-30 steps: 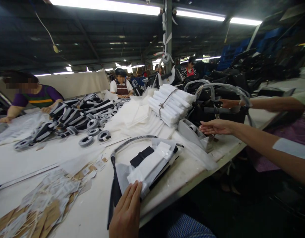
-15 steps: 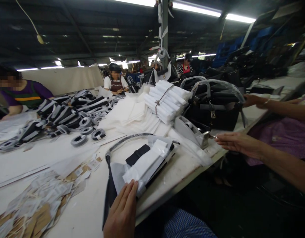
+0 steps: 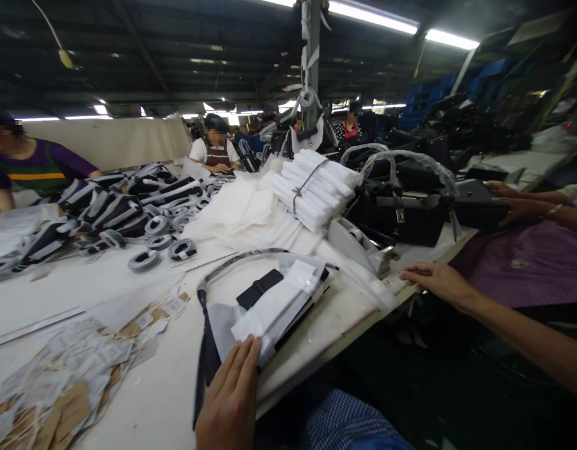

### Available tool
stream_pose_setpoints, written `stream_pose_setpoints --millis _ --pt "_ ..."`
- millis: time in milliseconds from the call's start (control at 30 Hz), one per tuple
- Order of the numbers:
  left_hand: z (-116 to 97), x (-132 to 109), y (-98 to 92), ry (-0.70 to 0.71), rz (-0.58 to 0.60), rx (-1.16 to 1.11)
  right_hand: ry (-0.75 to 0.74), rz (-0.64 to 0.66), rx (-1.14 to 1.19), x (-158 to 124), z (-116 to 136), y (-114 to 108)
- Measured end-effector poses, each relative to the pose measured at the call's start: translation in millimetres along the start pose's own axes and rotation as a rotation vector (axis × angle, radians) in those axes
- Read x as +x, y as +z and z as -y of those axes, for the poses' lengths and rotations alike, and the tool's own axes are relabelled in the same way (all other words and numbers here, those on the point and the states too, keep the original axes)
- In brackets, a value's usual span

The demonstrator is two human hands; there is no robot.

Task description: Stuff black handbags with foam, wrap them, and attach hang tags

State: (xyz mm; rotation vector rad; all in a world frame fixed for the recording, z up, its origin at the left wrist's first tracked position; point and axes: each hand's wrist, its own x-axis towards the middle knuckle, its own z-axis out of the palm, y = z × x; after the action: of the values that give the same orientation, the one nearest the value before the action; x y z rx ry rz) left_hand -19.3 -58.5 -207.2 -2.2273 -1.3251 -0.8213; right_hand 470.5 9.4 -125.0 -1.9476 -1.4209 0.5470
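Note:
My left hand [image 3: 229,387] lies with its fingers stretched flat on the near end of a folded white foam sheet [image 3: 274,300]. This sheet rests on a black handbag [image 3: 206,350] lying on the table, with a small black flap piece [image 3: 259,289] beside it. The bag's plastic-wrapped handle [image 3: 236,257] arches toward the far side. At the table edge, my right hand [image 3: 433,282] has its fingers bent and pressed together. Anything between its fingertips is too small to make out. Just left of it, apart from the fingers, stands what looks like a tape dispenser [image 3: 382,259].
A tied bundle of white foam rolls [image 3: 316,187] sits beside a standing black handbag [image 3: 401,215]. Wrapped straps [image 3: 145,259] and paper tags [image 3: 77,369] lie left. A co-worker's hands [image 3: 508,203] hold another dark bag [image 3: 473,203] at right. Other people work across the table.
My right hand has drawn slightly away from the dispenser and its fingers are more bent. My left hand stays on the foam. The co-worker at right now holds a dark bag with both hands.

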Motion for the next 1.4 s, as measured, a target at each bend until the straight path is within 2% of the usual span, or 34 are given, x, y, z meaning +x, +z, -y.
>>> stream_pose_setpoints --millis 100,200,300,367,467,533,700,833,967,1200,1400 --pt "-2 2 -1.5 -0.004 -0.004 -0.019 -0.139 0.049 -0.127 -14 12 -7" --pt "-4 6 -4.9 -0.044 0.016 -0.039 -0.478 0.117 -0.261 -26 40 -5" --pt "-8 9 -8.3 -0.087 0.023 -0.070 -0.821 0.299 -0.256 -35 87 10" --pt "-11 10 -9.6 -0.107 0.018 -0.095 -0.977 0.483 -0.223 -38 126 28" --pt "-13 10 -9.8 -0.145 0.012 -0.137 -1.110 0.753 -0.171 -37 184 63" --pt "-14 11 -9.8 -0.166 0.012 -0.156 -1.189 0.883 -0.147 -33 217 92" --pt "-18 14 -10.8 -0.211 -0.006 -0.186 -1.320 1.150 -0.280 -12 274 168" --pt "-20 16 -11.3 -0.238 -0.021 -0.191 -1.369 1.256 -0.487 1 298 213" --pt "-21 17 -10.9 -0.254 -0.048 -0.180 -1.392 1.347 -0.645 3 314 239" --pt "-20 17 -9.3 -0.298 -0.140 -0.177 -1.497 1.272 -0.891 -9 329 260" --pt "-20 20 -6.8 -0.256 -0.077 -0.179 -1.565 1.231 -0.992 -18 336 271"
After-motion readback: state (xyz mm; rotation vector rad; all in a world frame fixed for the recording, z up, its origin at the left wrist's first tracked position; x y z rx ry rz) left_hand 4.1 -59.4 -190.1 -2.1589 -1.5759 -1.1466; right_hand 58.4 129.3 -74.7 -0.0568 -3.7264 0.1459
